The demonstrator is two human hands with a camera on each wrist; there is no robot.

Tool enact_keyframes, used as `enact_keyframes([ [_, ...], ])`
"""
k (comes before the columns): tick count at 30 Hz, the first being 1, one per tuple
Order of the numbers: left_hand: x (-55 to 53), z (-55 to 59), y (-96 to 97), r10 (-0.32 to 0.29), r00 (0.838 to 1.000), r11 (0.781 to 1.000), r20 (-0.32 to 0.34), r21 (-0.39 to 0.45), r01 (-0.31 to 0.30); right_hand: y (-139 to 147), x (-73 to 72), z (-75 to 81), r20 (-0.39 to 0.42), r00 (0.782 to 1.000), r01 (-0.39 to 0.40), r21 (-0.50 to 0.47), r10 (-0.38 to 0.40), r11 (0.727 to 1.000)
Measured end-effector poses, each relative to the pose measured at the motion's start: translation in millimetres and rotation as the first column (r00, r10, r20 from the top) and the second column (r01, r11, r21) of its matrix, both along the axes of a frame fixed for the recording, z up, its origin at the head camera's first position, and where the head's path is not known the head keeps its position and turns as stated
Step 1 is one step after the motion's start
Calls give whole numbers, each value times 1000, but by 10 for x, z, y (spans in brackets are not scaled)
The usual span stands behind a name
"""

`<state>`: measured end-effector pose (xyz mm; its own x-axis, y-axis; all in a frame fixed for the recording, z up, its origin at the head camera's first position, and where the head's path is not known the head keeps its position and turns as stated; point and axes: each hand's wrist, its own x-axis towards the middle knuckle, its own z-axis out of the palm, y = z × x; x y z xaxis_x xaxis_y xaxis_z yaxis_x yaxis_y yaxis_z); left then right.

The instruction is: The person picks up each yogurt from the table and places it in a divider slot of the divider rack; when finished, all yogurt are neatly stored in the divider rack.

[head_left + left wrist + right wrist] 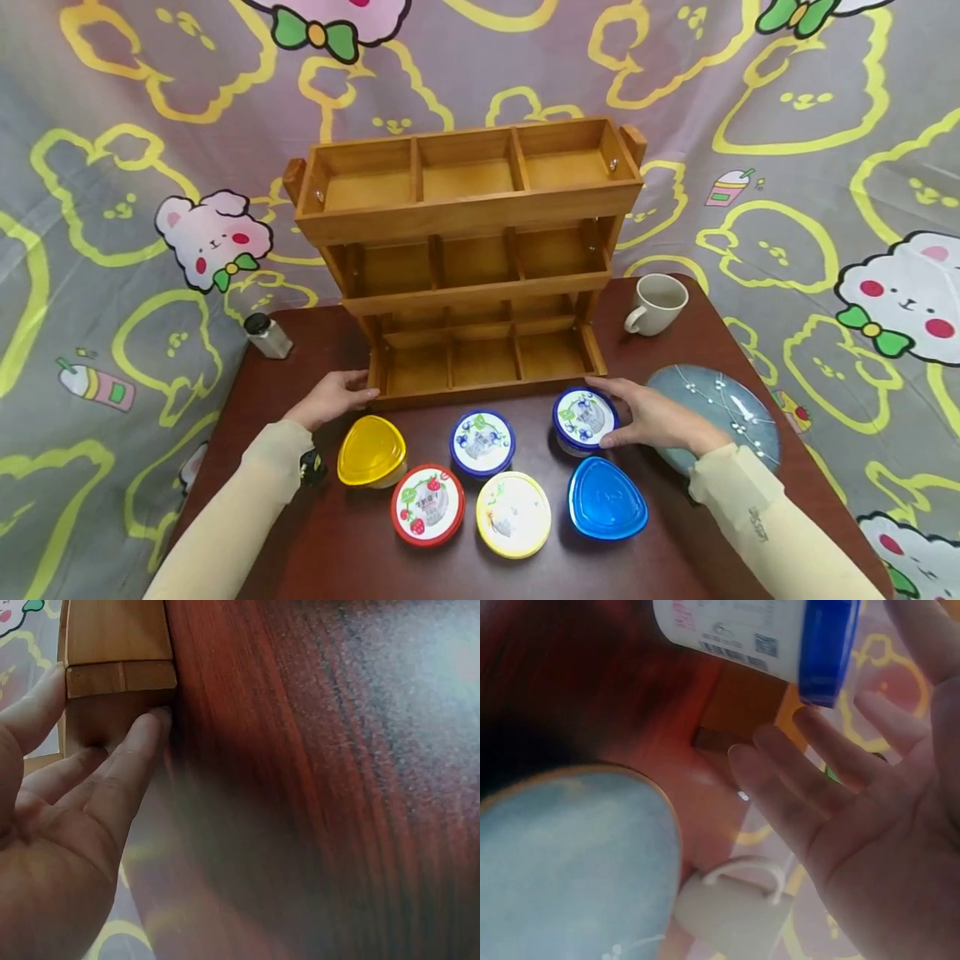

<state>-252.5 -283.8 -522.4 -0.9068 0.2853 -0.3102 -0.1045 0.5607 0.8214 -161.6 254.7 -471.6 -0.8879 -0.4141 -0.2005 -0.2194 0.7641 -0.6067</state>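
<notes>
Homelike nook, room beyond hidden: grey cloth with yellow cartoon outlines (465,75) fills top and sides of frame. Dark red-brown wood-grain table (337,550) lower centre, tiered brown wooden rack (472,208) mid-frame; beige ceramic mug (663,312), rounded blue-grey flower-patterned plate (697,392) at right.

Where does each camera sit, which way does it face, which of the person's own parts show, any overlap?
Head: worn on the head, facing forward and down at the wooden shelf and table; both forearms, left hand and right hand show.
Left wrist: on the left wrist, facing the shelf's lower corner; left hand shows.
Right wrist: on the right wrist, facing a blue-lidded tub, plate and mug; right hand shows.
Head and right wrist share those three.
</notes>
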Motion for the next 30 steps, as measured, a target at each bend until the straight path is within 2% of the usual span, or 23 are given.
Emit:
enact_keyframes([
  [6,18,-22,57,21,999,1000,-50,-15,-22,3,7,-92,-4,999,-33,-28,33,999],
  [9,-3,-17,102,18,998,1000,-56,-10,-19,23,27,-126,-4,1000,-15,-47,15,999],
  [16,-25,-16,130,30,997,997,-75,-65,-35,37,29,-178,3,1000,18,-51,-18,999],
  [22,-4,-21,117,37,997,997,-72,-68,-42,30,23,-199,-9,1000,1,-62,-2,998],
  [30,37,-42,62,47,998,995,-52,-83,-51,-17,-15,-253,16,1000,-21,-74,22,997],
])
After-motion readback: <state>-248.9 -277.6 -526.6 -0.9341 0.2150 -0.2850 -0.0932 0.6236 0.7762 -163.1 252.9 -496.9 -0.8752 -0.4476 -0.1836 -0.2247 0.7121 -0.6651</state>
